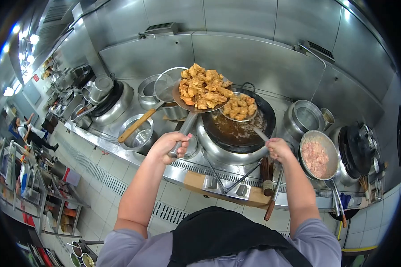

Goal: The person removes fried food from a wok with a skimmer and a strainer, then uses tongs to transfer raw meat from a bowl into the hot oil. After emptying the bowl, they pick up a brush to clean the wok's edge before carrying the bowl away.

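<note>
My left hand is closed round the metal handle of a large round strainer, heaped with golden-brown fried pieces. The strainer is held up left of the wok. My right hand grips the handle of a smaller skimmer, which carries more fried pieces. This skimmer is over the black wok, where brown oil bubbles. The heaped strainer overlaps the wok's upper left rim and hides part of it.
A pan of raw, pinkish meat stands on the right, near metal pots. At left are a steel bowl and a wooden-handled strainer. A brush is at the front edge. Another person is far left.
</note>
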The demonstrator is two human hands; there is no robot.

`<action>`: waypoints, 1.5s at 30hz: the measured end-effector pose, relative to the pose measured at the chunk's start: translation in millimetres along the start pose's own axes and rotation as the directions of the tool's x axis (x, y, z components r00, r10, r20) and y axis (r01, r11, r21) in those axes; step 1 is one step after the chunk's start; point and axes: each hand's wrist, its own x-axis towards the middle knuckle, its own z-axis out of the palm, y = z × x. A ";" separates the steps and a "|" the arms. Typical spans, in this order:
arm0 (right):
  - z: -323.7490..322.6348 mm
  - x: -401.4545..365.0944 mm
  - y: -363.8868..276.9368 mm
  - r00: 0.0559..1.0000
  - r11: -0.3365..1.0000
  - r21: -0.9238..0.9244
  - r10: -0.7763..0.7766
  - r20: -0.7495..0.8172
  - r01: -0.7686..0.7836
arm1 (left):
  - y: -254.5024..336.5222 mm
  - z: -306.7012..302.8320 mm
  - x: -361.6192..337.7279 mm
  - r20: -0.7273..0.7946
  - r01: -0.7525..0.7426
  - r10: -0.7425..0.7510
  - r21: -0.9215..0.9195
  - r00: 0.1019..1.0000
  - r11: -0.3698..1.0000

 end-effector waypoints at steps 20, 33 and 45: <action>-49.7 12.7 -17.3 0.989 0.885 -0.451 0.143 0.026 -0.116 | -0.5 -4.8 -18.8 -0.080 -0.017 0.020 0.042 0.997 0.999; 6.3 21.2 37.9 0.997 0.990 -0.142 0.022 0.078 -0.011 | -23.1 -26.8 -52.9 -0.143 -0.020 0.031 0.077 0.989 0.997; 24.4 -9.3 33.6 0.999 1.000 0.016 0.018 0.031 -0.019 | -78.8 -81.1 -70.8 -0.207 0.083 -0.089 -0.038 0.974 0.996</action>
